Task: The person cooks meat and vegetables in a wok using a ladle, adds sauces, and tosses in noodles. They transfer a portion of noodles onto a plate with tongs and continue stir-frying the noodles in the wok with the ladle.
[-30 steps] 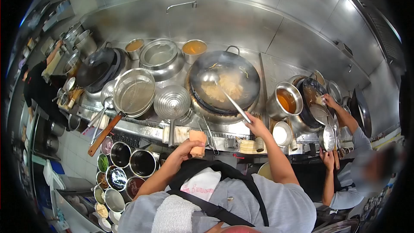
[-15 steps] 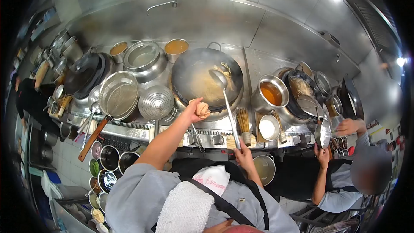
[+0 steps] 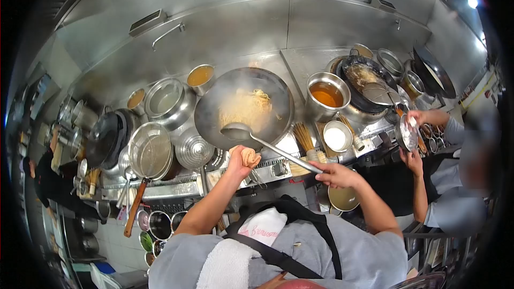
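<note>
My left hand (image 3: 237,165) is closed around a folded tan cloth (image 3: 250,157) at the near rim of a black wok (image 3: 281,104); the wok's handle is hidden there. In the steaming wok lies a heap of pale noodles (image 3: 247,108). My right hand (image 3: 339,175) grips the end of a long-handled metal ladle (image 3: 286,153). The ladle's bowl rests low in the wok, beside the near edge of the noodles.
A pot of amber liquid (image 3: 326,95), a white-filled bowl (image 3: 337,136) and bamboo brushes (image 3: 304,136) stand right. Strainers (image 3: 150,151) and a perforated skimmer (image 3: 195,151) lie left. At far right, a co-worker's hands (image 3: 415,161) hold a metal bowl (image 3: 407,134).
The ladle's bowl has come from the wok's far right to its near side, and my right hand has swung outward. The noodles are more gathered and the wok looks shifted. The whole view has turned.
</note>
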A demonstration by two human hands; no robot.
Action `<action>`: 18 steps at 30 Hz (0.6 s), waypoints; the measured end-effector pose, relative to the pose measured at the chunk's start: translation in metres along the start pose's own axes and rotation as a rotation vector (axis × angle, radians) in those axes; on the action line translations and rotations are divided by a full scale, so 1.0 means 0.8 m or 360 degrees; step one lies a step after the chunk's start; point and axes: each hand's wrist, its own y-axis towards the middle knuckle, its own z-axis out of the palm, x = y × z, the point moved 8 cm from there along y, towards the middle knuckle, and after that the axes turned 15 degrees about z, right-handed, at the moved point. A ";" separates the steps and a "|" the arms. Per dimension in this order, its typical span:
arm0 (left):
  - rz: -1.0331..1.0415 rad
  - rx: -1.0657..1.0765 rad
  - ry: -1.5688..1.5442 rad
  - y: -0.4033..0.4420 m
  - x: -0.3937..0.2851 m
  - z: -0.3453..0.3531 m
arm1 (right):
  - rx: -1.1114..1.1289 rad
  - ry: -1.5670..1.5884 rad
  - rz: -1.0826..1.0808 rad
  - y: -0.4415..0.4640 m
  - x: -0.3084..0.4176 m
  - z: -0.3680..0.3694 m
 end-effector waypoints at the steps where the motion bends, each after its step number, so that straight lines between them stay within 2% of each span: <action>1: 0.0004 0.0030 0.0002 0.003 0.002 -0.002 | -0.0025 -0.0094 0.0046 -0.004 0.010 -0.011; 3: 0.0027 -0.0081 0.0057 0.013 -0.005 0.004 | -0.0139 -0.0234 0.0155 0.011 0.022 -0.035; 5: 0.0005 -0.0026 0.0049 0.040 0.006 -0.017 | -0.0237 -0.0346 0.0020 0.034 0.040 -0.054; 7: 0.0056 0.0747 -0.0452 0.033 0.017 -0.006 | -0.0406 -0.0478 -0.0094 0.064 0.042 -0.068; 8: 0.0192 0.0392 -0.0191 0.028 0.037 -0.049 | -0.0583 -0.0560 -0.0291 0.086 0.037 -0.071; 9: 0.0242 0.0279 -0.0198 0.005 0.059 -0.073 | -0.0760 -0.0646 -0.0491 0.096 0.036 -0.072; 10: 0.0114 0.0409 0.0055 -0.020 0.079 -0.097 | -0.0721 -0.0625 -0.0225 0.076 0.048 -0.062; 11: 0.0071 0.0183 0.0081 -0.042 0.087 -0.111 | -0.0721 -0.0620 -0.0227 0.061 0.057 -0.049; 13: 0.0097 -0.0048 0.0146 -0.055 0.078 -0.116 | -0.0782 -0.0646 -0.0174 0.043 0.057 -0.029; 14: 0.0039 0.0367 -0.0101 -0.038 0.066 -0.088 | -0.0984 -0.0686 -0.0767 0.073 0.030 -0.030; 15: -0.0023 0.0760 -0.0356 -0.026 0.049 -0.063 | -0.0965 -0.0695 -0.0765 0.056 0.030 -0.029; 16: 0.0103 0.0360 -0.0271 0.004 0.034 -0.070 | -0.0620 -0.0405 -0.0477 0.037 0.022 -0.027; 17: 0.0133 0.0500 -0.0490 0.004 0.008 -0.037 | -0.0281 -0.0134 -0.0181 0.020 0.013 -0.020; 18: 0.0158 0.0219 -0.0226 -0.014 -0.006 -0.023 | -0.0235 -0.0097 -0.0142 0.004 0.005 -0.020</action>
